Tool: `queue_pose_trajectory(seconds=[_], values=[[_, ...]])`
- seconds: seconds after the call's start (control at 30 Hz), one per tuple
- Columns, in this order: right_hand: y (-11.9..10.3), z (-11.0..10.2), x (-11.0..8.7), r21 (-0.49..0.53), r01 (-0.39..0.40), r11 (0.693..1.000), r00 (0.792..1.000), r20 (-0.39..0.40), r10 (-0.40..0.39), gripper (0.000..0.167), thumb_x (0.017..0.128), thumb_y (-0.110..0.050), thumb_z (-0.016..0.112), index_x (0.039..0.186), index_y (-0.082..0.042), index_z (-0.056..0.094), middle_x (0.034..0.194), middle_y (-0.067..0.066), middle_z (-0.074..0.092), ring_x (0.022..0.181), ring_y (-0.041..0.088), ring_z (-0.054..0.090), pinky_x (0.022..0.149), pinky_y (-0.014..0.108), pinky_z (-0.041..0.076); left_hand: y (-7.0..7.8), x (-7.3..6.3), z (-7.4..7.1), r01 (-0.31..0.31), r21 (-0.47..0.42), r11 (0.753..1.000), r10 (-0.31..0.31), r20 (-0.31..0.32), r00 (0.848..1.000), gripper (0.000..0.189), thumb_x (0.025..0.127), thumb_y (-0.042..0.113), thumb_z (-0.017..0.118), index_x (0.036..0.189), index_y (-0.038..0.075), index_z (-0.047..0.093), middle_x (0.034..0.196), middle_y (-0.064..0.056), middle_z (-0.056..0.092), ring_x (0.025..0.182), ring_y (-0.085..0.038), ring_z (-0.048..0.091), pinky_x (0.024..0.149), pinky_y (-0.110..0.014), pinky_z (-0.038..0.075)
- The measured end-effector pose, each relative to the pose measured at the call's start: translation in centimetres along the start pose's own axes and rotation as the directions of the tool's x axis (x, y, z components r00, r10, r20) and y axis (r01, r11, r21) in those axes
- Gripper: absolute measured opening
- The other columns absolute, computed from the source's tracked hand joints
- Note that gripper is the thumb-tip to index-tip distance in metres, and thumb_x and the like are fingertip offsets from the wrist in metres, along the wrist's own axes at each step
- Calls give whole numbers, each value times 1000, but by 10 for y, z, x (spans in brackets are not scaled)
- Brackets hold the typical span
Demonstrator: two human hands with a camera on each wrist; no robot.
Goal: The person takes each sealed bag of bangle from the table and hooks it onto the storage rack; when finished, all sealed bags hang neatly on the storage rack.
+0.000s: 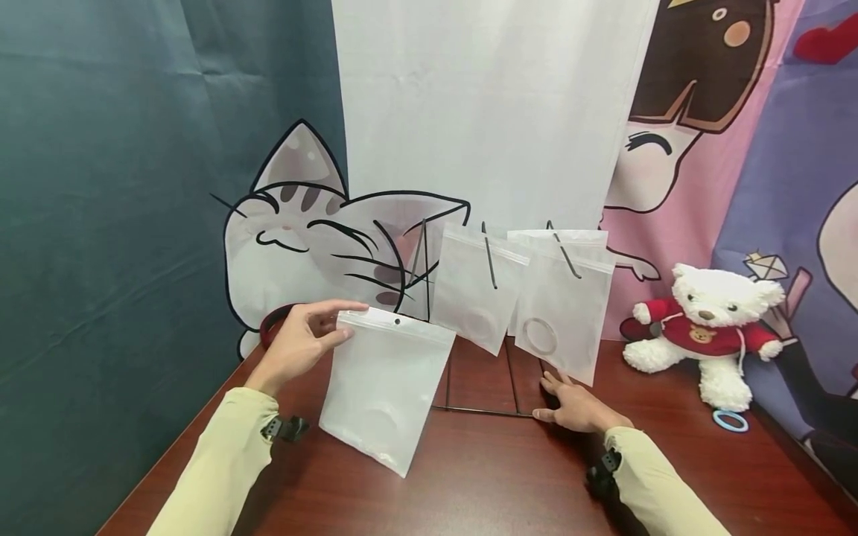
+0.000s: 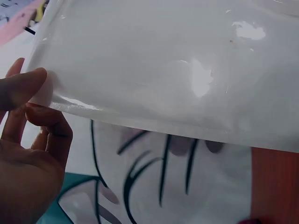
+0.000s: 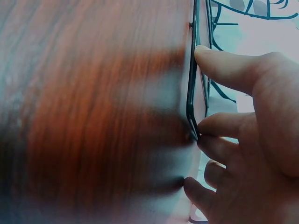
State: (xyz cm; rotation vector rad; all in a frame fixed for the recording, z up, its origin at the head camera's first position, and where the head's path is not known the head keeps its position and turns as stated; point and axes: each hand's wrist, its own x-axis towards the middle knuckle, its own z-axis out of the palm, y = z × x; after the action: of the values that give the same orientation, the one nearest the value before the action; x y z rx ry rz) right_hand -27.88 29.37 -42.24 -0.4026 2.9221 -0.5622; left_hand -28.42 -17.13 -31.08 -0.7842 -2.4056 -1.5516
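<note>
My left hand pinches the upper left corner of a white zip bag between thumb and fingers. A small hang hole shows at its top edge, and a faint round shape at the bottom. Up close in the left wrist view, the bag looks cloudy and glossy. My right hand touches the front right corner of a black wire rack, thumb on the front rod in the right wrist view. Behind, one zip bag hangs on a hook; another bag hangs on the right hook.
A white teddy bear in a red top sits at the right of the brown table. By its foot lies a light blue ring. Printed curtains hang behind. A dark red object shows partly behind my left hand.
</note>
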Motion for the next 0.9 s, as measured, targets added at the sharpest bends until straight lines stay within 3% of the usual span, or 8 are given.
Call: queue_pose_trajectory(seconds=[0.1, 0.2, 0.27, 0.43, 0.57, 0.77, 0.9], values=[[0, 0, 0, -4, 3, 1000, 1000, -8, -3, 80, 89, -40, 73, 146, 8, 44, 158, 30, 33, 145, 56, 26, 111, 66, 33, 10, -2, 3, -27, -31, 999, 26, -15, 1000, 37, 92, 6, 70, 126, 20, 70, 111, -4, 71, 72, -12, 61, 61, -26, 46], [1, 1, 0, -11, 7, 1000, 1000, -17, -7, 80, 88, -40, 74, 145, 9, 45, 157, 31, 34, 145, 56, 28, 111, 66, 33, 18, -1, 5, -55, -47, 997, 54, -19, 998, 38, 92, 7, 70, 128, 19, 69, 123, -4, 70, 90, -15, 72, 74, -26, 53], [1, 1, 0, -13, 6, 1000, 1000, -20, -6, 80, 88, -40, 74, 145, 9, 45, 157, 31, 35, 144, 55, 30, 111, 65, 34, 22, 0, 6, -73, -47, 996, 71, -34, 997, 37, 93, 7, 70, 128, 18, 68, 124, -4, 70, 90, -16, 72, 76, -26, 54], [1, 2, -1, -24, 9, 1000, 1000, -26, -10, 80, 88, -40, 74, 144, 9, 46, 156, 31, 36, 143, 56, 31, 111, 65, 34, 26, 5, 9, -119, -37, 992, 114, -113, 987, 38, 93, 6, 70, 128, 18, 68, 123, 3, 66, 68, -15, 58, 60, -22, 43], [1, 2, -1, -20, 8, 1000, 1000, -22, -9, 79, 88, -40, 74, 145, 9, 46, 157, 30, 35, 144, 56, 29, 111, 65, 33, 27, 9, 13, -153, -85, 985, 138, -158, 978, 38, 92, 2, 69, 128, 14, 69, 123, 3, 66, 64, -19, 57, 58, -22, 40], [-1, 1, -1, -2, 4, 1000, 1000, -8, -4, 80, 88, -39, 74, 145, 9, 44, 157, 30, 34, 147, 55, 21, 112, 66, 31, 28, 15, 16, -164, -101, 981, 143, -195, 970, 38, 91, 0, 69, 127, 14, 69, 121, 0, 64, 50, -12, 43, 48, -25, 32], [-2, 1, -2, 7, 1, 1000, 1000, -10, -1, 80, 88, -38, 74, 145, 10, 44, 157, 30, 34, 149, 54, 19, 113, 66, 30, 28, 19, 17, -142, -114, 983, 118, -193, 974, 40, 92, 1, 68, 128, 16, 69, 124, 1, 65, 62, -15, 56, 50, -24, 33]])
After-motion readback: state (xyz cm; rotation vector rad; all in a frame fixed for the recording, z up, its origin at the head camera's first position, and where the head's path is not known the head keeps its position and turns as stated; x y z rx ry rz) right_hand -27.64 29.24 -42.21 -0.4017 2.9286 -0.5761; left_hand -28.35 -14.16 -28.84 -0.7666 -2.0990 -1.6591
